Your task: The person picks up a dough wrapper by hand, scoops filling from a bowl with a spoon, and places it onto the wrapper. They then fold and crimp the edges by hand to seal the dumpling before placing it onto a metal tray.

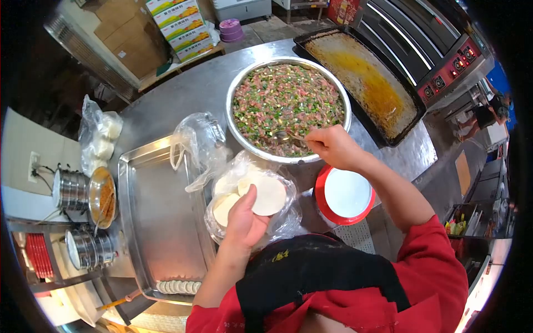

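Observation:
My left hand (248,223) holds a round, pale dough wrapper (270,196) between thumb and fingers. Under it, more wrappers (224,208) lie in an open clear plastic bag. My right hand (335,146) is closed around the handle of a metal spoon (281,135), whose bowl is down at the surface of the filling. This meat filling (288,97), pink with chopped green bits, fills a large steel basin (230,114). Beside my right forearm stands a red-rimmed bowl (320,201) with a white inside. Several formed dumplings (179,287) sit in a row at the near end of a metal tray (164,216).
A dark baking pan (361,77) with yellow residue lies right of the basin, near an oven (411,39). Crumpled plastic (200,139) overlaps the tray's far corner. Left of it stand a bowl of orange-brown food (105,194) and bagged white items (102,136). Another person (486,116) is far right.

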A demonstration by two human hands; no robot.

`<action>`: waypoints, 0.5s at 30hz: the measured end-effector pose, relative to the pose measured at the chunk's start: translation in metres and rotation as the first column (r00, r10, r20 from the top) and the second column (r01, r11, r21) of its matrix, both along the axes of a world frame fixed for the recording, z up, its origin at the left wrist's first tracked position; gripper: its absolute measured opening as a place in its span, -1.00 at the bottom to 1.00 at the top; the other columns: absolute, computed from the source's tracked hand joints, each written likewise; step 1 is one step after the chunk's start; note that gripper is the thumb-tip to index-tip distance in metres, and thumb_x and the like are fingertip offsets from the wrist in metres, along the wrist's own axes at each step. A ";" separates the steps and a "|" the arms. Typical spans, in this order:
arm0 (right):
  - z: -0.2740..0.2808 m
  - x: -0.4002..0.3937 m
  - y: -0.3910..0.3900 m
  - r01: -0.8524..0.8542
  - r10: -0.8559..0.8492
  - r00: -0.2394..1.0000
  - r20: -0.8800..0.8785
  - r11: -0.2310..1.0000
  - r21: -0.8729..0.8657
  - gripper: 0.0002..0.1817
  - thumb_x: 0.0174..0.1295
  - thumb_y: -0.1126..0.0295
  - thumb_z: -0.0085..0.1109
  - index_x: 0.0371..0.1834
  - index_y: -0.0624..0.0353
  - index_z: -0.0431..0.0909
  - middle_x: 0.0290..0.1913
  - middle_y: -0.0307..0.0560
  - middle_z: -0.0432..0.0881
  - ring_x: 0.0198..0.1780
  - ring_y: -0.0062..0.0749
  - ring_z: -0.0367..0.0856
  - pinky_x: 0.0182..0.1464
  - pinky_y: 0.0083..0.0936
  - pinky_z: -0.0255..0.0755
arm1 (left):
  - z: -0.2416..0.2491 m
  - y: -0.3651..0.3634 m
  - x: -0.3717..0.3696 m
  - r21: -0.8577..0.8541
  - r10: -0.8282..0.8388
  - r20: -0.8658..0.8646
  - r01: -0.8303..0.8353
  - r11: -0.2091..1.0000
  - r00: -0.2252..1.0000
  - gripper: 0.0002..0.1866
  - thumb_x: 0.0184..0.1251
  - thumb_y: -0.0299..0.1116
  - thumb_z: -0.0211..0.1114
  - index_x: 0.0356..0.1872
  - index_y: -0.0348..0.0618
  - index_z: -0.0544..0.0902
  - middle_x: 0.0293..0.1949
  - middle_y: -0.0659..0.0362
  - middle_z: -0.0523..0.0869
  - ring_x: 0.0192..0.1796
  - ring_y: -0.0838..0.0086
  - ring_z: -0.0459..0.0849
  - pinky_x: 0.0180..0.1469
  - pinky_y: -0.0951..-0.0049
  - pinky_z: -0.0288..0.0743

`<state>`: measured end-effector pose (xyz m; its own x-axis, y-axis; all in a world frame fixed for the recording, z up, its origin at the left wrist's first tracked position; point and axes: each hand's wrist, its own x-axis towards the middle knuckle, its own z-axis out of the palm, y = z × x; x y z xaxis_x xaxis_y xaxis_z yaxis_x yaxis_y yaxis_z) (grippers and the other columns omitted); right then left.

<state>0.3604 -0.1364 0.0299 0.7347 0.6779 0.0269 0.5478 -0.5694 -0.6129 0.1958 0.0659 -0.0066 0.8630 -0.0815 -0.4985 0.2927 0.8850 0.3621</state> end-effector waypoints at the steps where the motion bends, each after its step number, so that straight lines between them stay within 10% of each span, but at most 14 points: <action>1: -0.007 0.004 0.002 -0.027 0.040 0.972 0.231 0.998 -0.061 -0.92 0.08 0.48 0.08 -0.50 0.26 0.48 -0.51 -0.03 0.59 -0.52 -0.20 0.62 -0.46 -0.30 0.47 | -0.002 -0.004 0.005 0.008 -0.054 -0.021 0.054 0.998 0.998 -0.52 0.54 -0.20 -0.15 0.27 -0.38 0.27 0.21 -0.15 0.47 0.26 0.05 0.46 0.34 0.10 0.32; 8: -0.030 0.007 0.028 -0.089 0.233 0.821 0.521 0.954 -0.287 -0.84 0.00 0.43 0.11 -0.34 0.23 0.46 -0.48 -0.05 0.57 -0.47 -0.15 0.65 -0.49 -0.26 0.50 | -0.011 -0.021 0.030 -0.015 -0.148 -0.102 0.147 0.989 0.984 -0.52 0.54 -0.19 -0.16 0.22 -0.43 0.31 0.18 -0.16 0.49 0.22 0.08 0.51 0.31 0.12 0.36; 15: -0.034 -0.005 0.001 -0.236 0.340 0.879 0.334 0.919 -0.315 -0.86 0.01 0.43 0.10 -0.36 0.21 0.47 -0.49 -0.04 0.57 -0.46 -0.12 0.65 -0.49 -0.23 0.49 | -0.013 -0.024 0.031 -0.017 -0.169 -0.119 0.168 0.986 0.978 -0.52 0.55 -0.21 -0.18 0.22 -0.47 0.30 0.18 -0.16 0.49 0.22 0.07 0.50 0.32 0.14 0.35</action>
